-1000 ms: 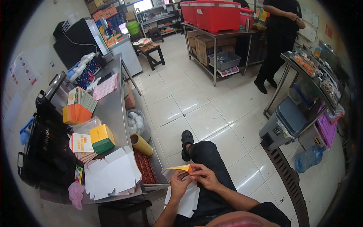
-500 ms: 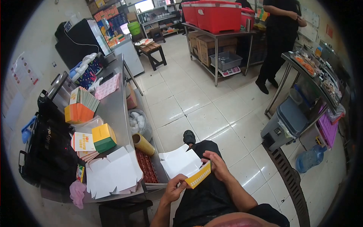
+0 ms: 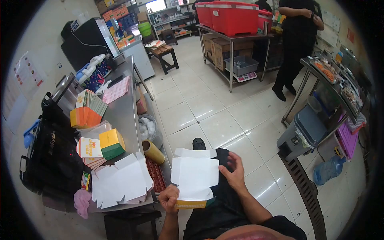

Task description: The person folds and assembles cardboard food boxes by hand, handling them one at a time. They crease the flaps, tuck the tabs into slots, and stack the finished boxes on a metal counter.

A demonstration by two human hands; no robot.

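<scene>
A partly folded cardboard box (image 3: 195,172), white inside with a yellow and green outer side, is held over my lap. My left hand (image 3: 169,198) grips its near left corner, fingers closed on the card. My right hand (image 3: 233,173) is beside the box's right edge, fingers apart and the thumb close to the card; whether it touches is hard to tell. The near wall stands folded up, while the far flaps spread out flat. On the table to the left lies a stack of flat white box blanks (image 3: 120,182).
Folded yellow-green boxes (image 3: 112,143) and orange ones (image 3: 84,117) sit on the steel table (image 3: 120,102), near a black case (image 3: 54,156). A cardboard-coloured roll (image 3: 153,152) stands below its edge. A grey bin (image 3: 302,128) is at right. Another person (image 3: 298,44) stands behind, near red coolers (image 3: 234,20).
The box has turned so its white inside faces me and its yellow wall is nearest. My right hand has let go of the yellow wall and opened; my left hand moved left.
</scene>
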